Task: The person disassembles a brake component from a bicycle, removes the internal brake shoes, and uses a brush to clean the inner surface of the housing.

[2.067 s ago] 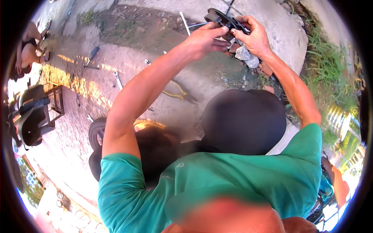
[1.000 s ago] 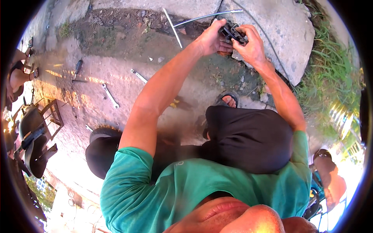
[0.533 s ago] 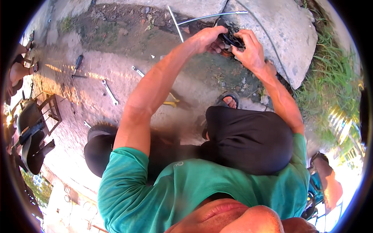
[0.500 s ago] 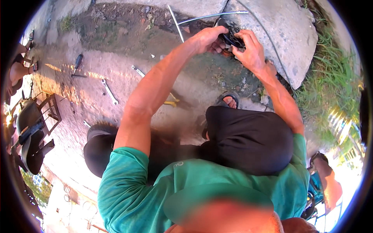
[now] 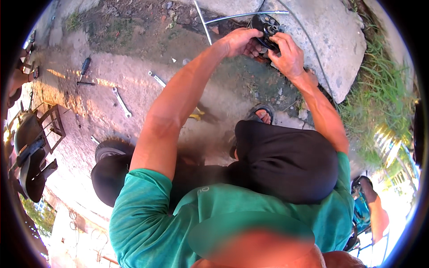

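Both hands are at the far side, holding a black round mechanical part (image 5: 258,23) with metal pieces on its face. I cannot tell its exact kind. My left hand (image 5: 242,42) grips its left edge, the thumb on top and the fingers curled beneath. From the right, my right hand (image 5: 289,57) closes its thumb and fingers on the near right rim. Its underside is hidden by my fingers. Just beyond lies a silver T-shaped bar wrench (image 5: 243,17), its long shaft reaching behind the part.
A concrete slab (image 5: 336,58) with a dark cable (image 5: 313,44) across it is at the right, beside grass (image 5: 380,85). Left on the ground lie wrenches (image 5: 121,102) and a dark-handled tool (image 5: 85,67). A wheel (image 5: 111,149) stands by my left knee; a motorcycle seat (image 5: 29,134) is far left.
The black part has tipped so that more of its face with the metal pieces shows. My hands have shifted only slightly and keep their grip. The whole view has moved a little.
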`<state>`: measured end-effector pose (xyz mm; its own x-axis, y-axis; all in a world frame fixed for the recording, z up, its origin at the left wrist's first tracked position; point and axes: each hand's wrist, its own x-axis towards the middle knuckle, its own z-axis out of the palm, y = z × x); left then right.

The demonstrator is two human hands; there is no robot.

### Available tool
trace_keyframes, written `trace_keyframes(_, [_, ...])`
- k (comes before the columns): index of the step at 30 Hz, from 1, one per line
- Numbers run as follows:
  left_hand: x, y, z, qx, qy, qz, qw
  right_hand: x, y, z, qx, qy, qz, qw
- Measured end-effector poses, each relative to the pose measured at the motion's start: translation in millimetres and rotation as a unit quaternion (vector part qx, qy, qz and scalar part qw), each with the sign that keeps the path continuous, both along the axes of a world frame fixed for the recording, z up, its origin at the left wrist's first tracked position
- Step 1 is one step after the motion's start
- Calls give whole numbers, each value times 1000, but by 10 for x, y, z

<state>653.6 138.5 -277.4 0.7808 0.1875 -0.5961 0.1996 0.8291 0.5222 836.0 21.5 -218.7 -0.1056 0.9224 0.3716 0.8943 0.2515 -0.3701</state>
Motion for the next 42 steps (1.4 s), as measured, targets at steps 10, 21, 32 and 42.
trace_keyframes(10, [45,158,275,239,188,-182,935,61,-87,-135,11,20,-5,1000])
trace_keyframes(21, [-25,119,228,271,210,-150,927,-31,-133,-233,35,-5,2,999])
trace_keyframes(32, [-159,-281,371,558,317,-27,767,-85,-144,-188,18,-16,-5,1000])
trace_keyframes(42, [-60,-403,329,548,176,60,815,-152,-170,-81,-18,24,-9,999])
